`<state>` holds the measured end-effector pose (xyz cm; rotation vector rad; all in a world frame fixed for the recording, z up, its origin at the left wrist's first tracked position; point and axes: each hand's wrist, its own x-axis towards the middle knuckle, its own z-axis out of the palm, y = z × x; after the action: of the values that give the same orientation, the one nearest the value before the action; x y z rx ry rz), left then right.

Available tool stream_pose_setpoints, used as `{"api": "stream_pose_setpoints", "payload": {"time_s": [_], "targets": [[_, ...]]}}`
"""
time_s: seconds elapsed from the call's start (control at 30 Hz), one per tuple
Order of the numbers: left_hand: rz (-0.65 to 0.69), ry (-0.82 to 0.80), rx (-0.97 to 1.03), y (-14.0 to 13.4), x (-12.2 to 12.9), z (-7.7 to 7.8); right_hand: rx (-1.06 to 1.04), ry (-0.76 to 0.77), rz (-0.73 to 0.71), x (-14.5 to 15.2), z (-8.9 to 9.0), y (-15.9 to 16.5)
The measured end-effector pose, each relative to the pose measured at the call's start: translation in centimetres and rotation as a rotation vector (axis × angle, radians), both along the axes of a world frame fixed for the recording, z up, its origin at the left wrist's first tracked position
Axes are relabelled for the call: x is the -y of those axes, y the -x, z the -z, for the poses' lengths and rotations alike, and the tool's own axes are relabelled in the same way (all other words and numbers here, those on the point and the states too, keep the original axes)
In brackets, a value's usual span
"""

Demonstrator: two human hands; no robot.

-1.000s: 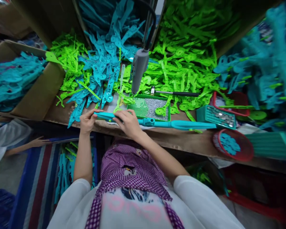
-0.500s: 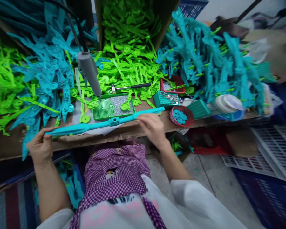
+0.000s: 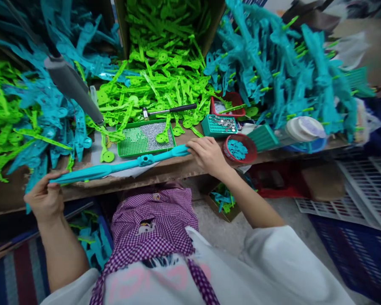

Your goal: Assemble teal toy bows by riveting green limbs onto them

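Note:
A long, narrow turquoise plastic part [image 3: 123, 166] with a round boss near its middle is held level along the bench's front edge. My left hand [image 3: 46, 197] pinches its left end between thumb and fingers. At the other end my right hand [image 3: 207, 156] has its fingers closed over the tip, which they hide. Just behind the part sits a green tray [image 3: 131, 146] of small silvery pieces, with a lime-green lever-like part [image 3: 162, 136] lying across it. The grey hanging power screwdriver [image 3: 74, 91] leans with its tip near the tray's left corner.
A hammer [image 3: 169, 109] lies behind the tray. Right of it stand a teal box [image 3: 219, 132] of metal discs and a red bowl [image 3: 255, 156] of turquoise pieces. Lime-green parts [image 3: 165, 63] and turquoise parts [image 3: 279, 59] are heaped behind. A white-lidded jar [image 3: 305, 128] stands right.
My right hand has slid to the turquoise part's right end, which stuck out past it before. The part and my left hand have shifted slightly left. The screwdriver leans further left at its top.

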<state>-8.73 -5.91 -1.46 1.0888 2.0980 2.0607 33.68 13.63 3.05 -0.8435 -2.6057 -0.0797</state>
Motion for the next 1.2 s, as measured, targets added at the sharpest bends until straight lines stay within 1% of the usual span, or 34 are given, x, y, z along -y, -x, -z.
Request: {"api": "stream_pose_setpoints", "payload": {"time_s": [0.13,0.2,0.23,0.27,0.3,0.33,0.37,0.4,0.43,0.47,0.5,0.53,0.57,0.6,0.63,0.67,0.7,0.73,0.77,0.83,0.87,0.9,0.93,0.97,1.0,1.07,1.1,1.13,1.2], "targets": [[0.038,-0.025,-0.017,0.6,-0.1,0.5,0.017,0.047,-0.007,0.1,-0.4,0.2],[0.073,-0.046,-0.038,0.6,0.1,0.1,0.012,0.081,-0.019,0.1,-0.3,0.3],[0.078,-0.051,-0.083,0.2,0.2,-0.3,0.008,0.096,-0.017,0.1,-0.3,0.4],[0.053,-0.053,-0.16,-0.6,0.4,-1.0,0.003,0.108,-0.009,0.0,-0.2,0.5],[-0.001,-0.062,-0.243,-1.8,0.6,-1.7,0.0,0.118,0.004,0.1,-0.2,0.5],[-0.081,-0.055,-0.369,-3.5,0.7,-2.5,-0.003,0.124,0.016,0.1,-0.1,0.5],[-0.187,-0.086,-0.435,-5.7,0.7,-3.2,-0.005,0.126,0.025,0.1,-0.1,0.5],[-0.237,-0.123,-0.419,-8.2,0.5,-3.7,-0.006,0.126,0.027,0.1,0.0,0.5],[-0.17,-0.127,-0.422,-10.9,0.0,-4.0,-0.01,0.125,0.024,0.2,0.0,0.5],[-0.015,-0.102,-0.464,-13.7,-0.8,-4.0,-0.017,0.124,0.018,0.2,0.1,0.5],[0.207,0.001,-0.512,-16.5,-2.0,-3.7,-0.026,0.123,0.011,0.1,0.1,0.5],[0.371,0.079,-0.521,-19.0,-3.4,-3.2,-0.037,0.123,0.007,0.1,0.2,0.5],[0.474,0.104,-0.477,-21.2,-5.1,-2.8,-0.047,0.123,0.006,0.0,0.3,0.5],[0.55,0.107,-0.404,-22.8,-6.9,-2.5,-0.055,0.122,0.005,0.0,0.3,0.5],[0.593,0.092,-0.3,-24.0,-8.7,-2.5,-0.06,0.12,0.005,0.0,0.4,0.5],[0.635,0.04,-0.193,-24.6,-10.3,-2.9,-0.062,0.116,0.004,0.0,0.4,0.5],[0.651,-0.033,-0.085,-24.8,-11.7,-3.7,-0.061,0.112,0.002,0.2,0.5,0.4],[0.644,-0.128,0.007,-24.4,-12.8,-4.8,-0.061,0.107,-0.001,0.3,0.5,0.3],[0.607,-0.248,0.084,-23.7,-13.4,-6.2,-0.064,0.1,-0.006,0.6,0.5,0.1],[0.536,-0.474,0.203,-21.4,-13.5,-8.8,-0.08,0.076,-0.013,1.3,0.6,-0.3],[0.521,-0.546,0.219,-20.1,-13.0,-9.7,-0.091,0.061,-0.014,1.7,0.7,-0.5],[0.502,-0.57,0.211,-19.0,-12.2,-10.1,-0.099,0.048,-0.011,2.1,0.8,-0.7],[0.466,-0.568,0.166,-17.9,-11.1,-10.1,-0.103,0.038,-0.008,2.5,0.9,-0.9],[0.452,-0.494,0.11,-17.1,-9.8,-9.6,-0.103,0.034,-0.001,2.9,1.0,-1.0],[0.461,-0.362,0.068,-16.6,-8.4,-8.9,-0.098,0.036,0.007,3.2,1.1,-1.2],[0.541,-0.063,0.043,-16.0,-5.7,-6.8,-0.086,0.043,0.02,3.7,1.3,-1.4],[0.554,0.041,0.044,-15.9,-4.5,-5.8,-0.082,0.043,0.028,3.9,1.3,-1.4],[0.549,0.12,0.04,-15.9,-3.5,-4.9,-0.077,0.043,0.036,4.0,1.4,-1.5],[0.484,0.202,-0.006,-15.9,-2.2,-3.5,-0.077,0.036,0.047,4.1,1.5,-1.6]]}}
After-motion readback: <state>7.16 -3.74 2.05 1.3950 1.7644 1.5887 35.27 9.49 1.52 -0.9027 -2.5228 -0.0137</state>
